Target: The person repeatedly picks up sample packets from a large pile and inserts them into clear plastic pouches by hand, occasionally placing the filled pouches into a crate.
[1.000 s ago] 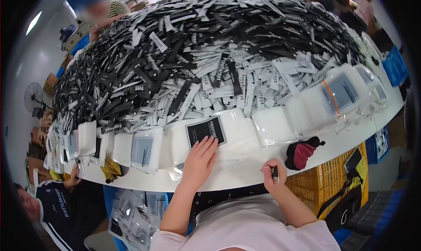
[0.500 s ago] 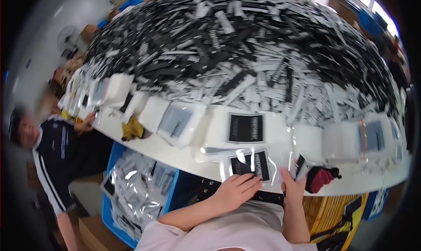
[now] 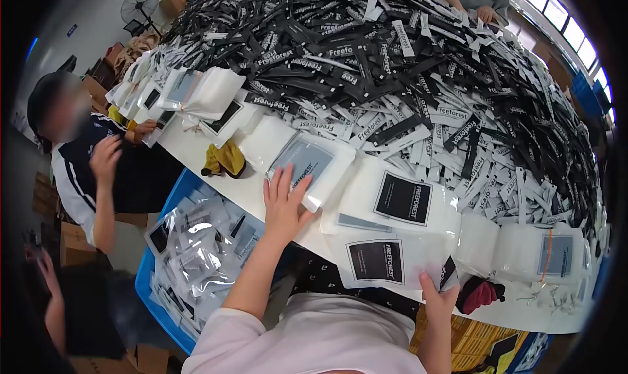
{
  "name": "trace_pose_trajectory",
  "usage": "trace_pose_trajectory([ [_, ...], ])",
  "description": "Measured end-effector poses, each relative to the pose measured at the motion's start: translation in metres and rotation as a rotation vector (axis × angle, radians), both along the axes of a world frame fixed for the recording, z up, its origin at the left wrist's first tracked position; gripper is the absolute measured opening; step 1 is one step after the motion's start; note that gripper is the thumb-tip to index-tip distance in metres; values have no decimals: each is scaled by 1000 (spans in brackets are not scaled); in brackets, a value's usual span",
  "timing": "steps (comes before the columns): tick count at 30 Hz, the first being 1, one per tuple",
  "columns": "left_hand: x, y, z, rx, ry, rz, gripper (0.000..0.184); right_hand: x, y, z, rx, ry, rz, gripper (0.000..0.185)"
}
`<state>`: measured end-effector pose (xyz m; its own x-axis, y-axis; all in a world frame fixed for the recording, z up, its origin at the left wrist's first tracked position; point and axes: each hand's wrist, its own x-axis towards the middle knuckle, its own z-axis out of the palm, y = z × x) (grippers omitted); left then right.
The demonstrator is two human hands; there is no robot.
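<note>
My left hand (image 3: 286,204) rests with spread fingers on a stack of clear plastic bags with a grey label (image 3: 304,159). My right hand (image 3: 439,290) pinches the right edge of a clear plastic bag with a black FREEFOREST label (image 3: 375,261), near the table's front edge. A small black-and-white packet (image 3: 448,273) shows at my right fingers; how it is gripped is partly hidden. Just behind the held bag lies another bag stack with a black label (image 3: 403,199). A dark red cloth pouch (image 3: 481,294) lies right of my right hand.
A big heap of black and white Freeforest sachets (image 3: 353,53) covers the table (image 3: 226,184). Left below stands a blue bin (image 3: 147,269) of filled bags. A yellow-black pouch (image 3: 224,159) and a banded bag stack (image 3: 556,253) lie along the edge. Co-workers stand left and at the back.
My left hand has left the held bag and moved up and left onto the grey-labelled stack. My right hand still holds the bag. The head view has shifted, and a co-worker's hand is now raised.
</note>
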<state>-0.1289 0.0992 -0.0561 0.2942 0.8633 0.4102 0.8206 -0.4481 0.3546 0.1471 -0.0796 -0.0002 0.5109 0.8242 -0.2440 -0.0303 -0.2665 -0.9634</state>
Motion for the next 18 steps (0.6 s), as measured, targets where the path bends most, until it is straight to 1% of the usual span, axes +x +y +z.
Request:
trace_pose_trajectory([
  [3,0,4,3,25,109,21,70,-1,-2,1,-28,20,8,26],
  [6,6,2,15,-86,110,58,67,4,-10,-6,18,-21,-38,23],
  [7,6,-2,23,-105,-6,27,68,5,-10,-9,43,-33,-58,22],
  [9,4,-16,45,-138,-230,-30,72,4,-8,5,53,-15,-21,18],
  [11,28,-50,75,-121,-343,-260,80,-10,1,11,55,-23,-25,13],
  [12,45,-68,78,-188,-345,-501,92,-20,6,19,-20,29,27,15],
  [13,69,-80,81,-180,-309,-617,95,-28,5,15,32,9,147,17],
  [14,83,-88,71,-89,-209,-714,98,-34,5,11,91,-15,263,19],
  [15,92,-92,66,-40,-231,-598,88,-37,6,14,77,-36,299,19],
  [17,93,-92,61,-76,-299,-637,89,-42,8,23,53,-83,361,18],
  [18,94,-92,59,-101,-336,-654,89,-46,8,23,65,-13,311,18],
])
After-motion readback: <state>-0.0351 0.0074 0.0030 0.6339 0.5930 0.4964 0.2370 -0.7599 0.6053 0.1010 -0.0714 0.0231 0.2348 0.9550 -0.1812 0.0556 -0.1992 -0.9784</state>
